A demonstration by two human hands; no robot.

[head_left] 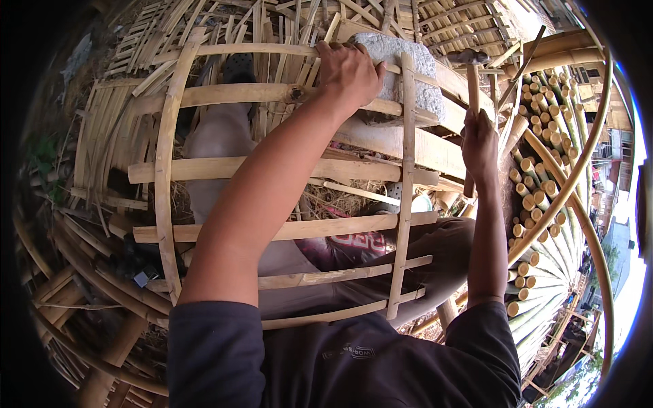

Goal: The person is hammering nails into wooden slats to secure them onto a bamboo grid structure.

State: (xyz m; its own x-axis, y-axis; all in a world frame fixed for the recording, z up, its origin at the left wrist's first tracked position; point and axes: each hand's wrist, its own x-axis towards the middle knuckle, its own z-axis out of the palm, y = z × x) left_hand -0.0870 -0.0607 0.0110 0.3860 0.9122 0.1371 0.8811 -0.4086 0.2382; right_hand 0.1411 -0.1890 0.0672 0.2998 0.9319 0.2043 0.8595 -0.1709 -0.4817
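Note:
A slatted bamboo frame (pixel 288 171) lies across my lap, its several split slats joined by two crosspieces. My left hand (pixel 350 73) reaches to its far side, with the fingers curled over the farthest slat (pixel 262 49) near the right crosspiece (pixel 407 136). Under that far right corner sits a pale, rough stone block (pixel 423 64). Over on the right, my right hand (pixel 480 139) is wrapped round the wooden handle of a hammer (pixel 474 85). The hammer is upright in the picture, its metal head beyond the hand, to the right of the stone and apart from the frame.
A thick bamboo plank (pixel 425 146) runs beneath the frame by the stone. Stacked bamboo poles (pixel 541 183) stand at the right, behind a bent bamboo strip (pixel 578 166). Split slats (pixel 109 139) lie piled at the far left. Curved bamboo pieces (pixel 95 265) crowd the near left.

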